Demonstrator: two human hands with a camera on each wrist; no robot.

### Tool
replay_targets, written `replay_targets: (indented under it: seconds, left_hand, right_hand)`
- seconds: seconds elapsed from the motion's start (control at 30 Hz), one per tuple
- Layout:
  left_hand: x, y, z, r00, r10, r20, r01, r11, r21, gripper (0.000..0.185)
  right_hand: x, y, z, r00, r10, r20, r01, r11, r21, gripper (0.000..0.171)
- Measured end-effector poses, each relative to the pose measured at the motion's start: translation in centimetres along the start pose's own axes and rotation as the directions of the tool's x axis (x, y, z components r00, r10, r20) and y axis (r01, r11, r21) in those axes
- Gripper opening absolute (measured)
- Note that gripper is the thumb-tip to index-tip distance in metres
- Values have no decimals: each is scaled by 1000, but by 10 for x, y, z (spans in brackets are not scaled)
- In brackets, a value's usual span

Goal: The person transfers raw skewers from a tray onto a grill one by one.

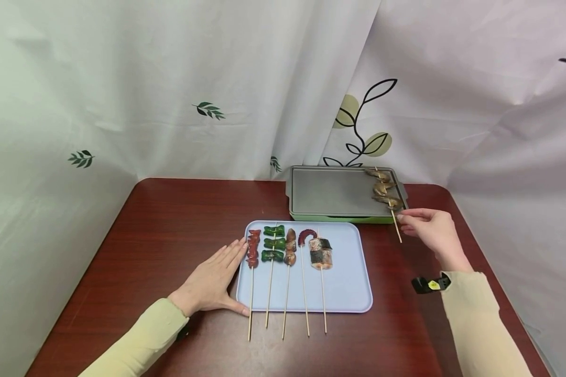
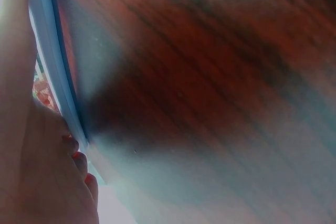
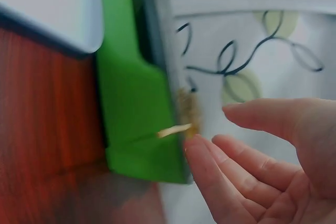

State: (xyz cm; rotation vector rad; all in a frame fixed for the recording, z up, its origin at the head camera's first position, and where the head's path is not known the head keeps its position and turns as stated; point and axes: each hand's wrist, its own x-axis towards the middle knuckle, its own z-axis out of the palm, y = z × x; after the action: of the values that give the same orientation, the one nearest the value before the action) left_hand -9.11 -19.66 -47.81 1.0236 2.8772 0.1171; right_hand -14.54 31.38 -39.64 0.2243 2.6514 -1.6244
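A light blue tray (image 1: 346, 285) holds several skewers: red sausage (image 1: 252, 249), green pepper (image 1: 273, 243), brown meat (image 1: 290, 246), an octopus tentacle (image 1: 306, 235) and a wrapped roll (image 1: 320, 252). My left hand (image 1: 217, 275) lies flat on the table, fingers straight, thumb and fingertips against the tray's left edge (image 2: 52, 77). A brown skewer (image 1: 384, 189) lies on the right side of the green-based grill plate (image 1: 332, 191), its stick (image 1: 396, 226) overhanging the front. My right hand (image 1: 412, 220) hovers by that stick (image 3: 173, 130) with relaxed fingers (image 3: 210, 182), gripping nothing.
The dark red wooden table (image 1: 146, 235) is enclosed by white leaf-patterned curtains (image 1: 207, 110) at the back and sides. The grill's green base (image 3: 136, 114) sits just behind the tray. Bare tabletop lies left of the tray and at the front.
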Motion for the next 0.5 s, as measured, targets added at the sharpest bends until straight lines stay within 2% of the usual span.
replay_targets:
  seconds: [0.27, 0.4, 0.5]
  left_hand:
    - [-1, -1, 1, 999, 14, -41, -14, 1000, 5, 145]
    - [-1, -1, 1, 999, 13, -37, -13, 1000, 6, 146]
    - [0, -1, 2, 999, 12, -33, -12, 1000, 5, 145]
  right_hand:
    - [-30, -31, -1, 990, -118, -75, 114, 991, -64, 48]
    - [-44, -41, 4, 981, -180, -70, 173, 981, -92, 41]
    - [-54, -47, 9, 981, -188, -49, 181, 976, -119, 39]
